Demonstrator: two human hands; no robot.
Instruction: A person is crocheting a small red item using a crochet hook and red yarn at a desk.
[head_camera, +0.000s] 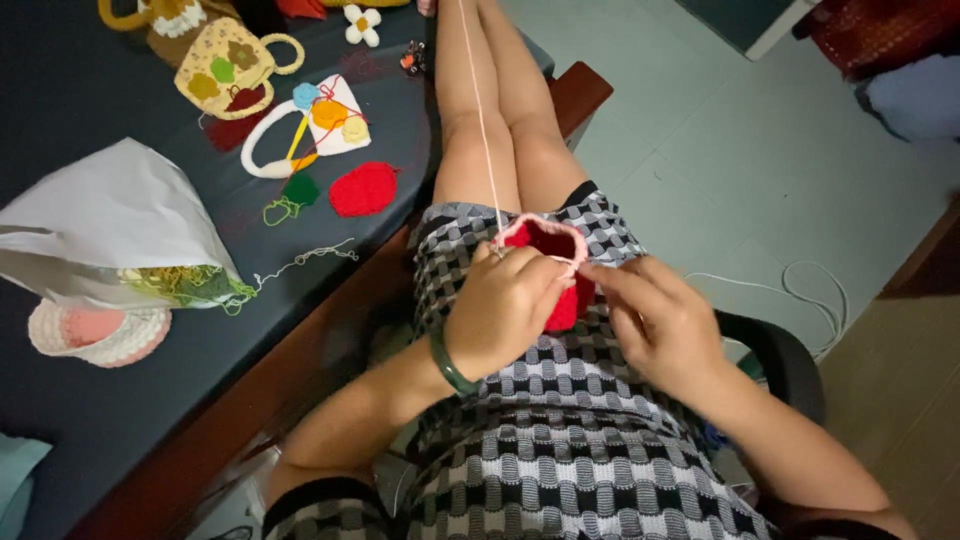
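A small red crocheted piece with a pink edge (548, 243) rests on my lap, over a black, grey and white checked dress. My left hand (503, 306), with a dark green bangle on its wrist, grips the piece from the left. My right hand (660, 320) pinches its right edge, fingers closed near the pink rim. A pale strand of yarn (482, 120) runs from the piece up along my bare legs and out of the top of the view. Whether a hook is in either hand is hidden.
A dark table (90, 90) stands to my left with a yellow crocheted basket (222, 66), a white flowered piece (320, 118), a red crocheted disc (363, 189), a white paper bag (120, 225) spilling green yarn, and a pink-white crocheted cup (98, 333). Tiled floor (720, 130) lies to the right.
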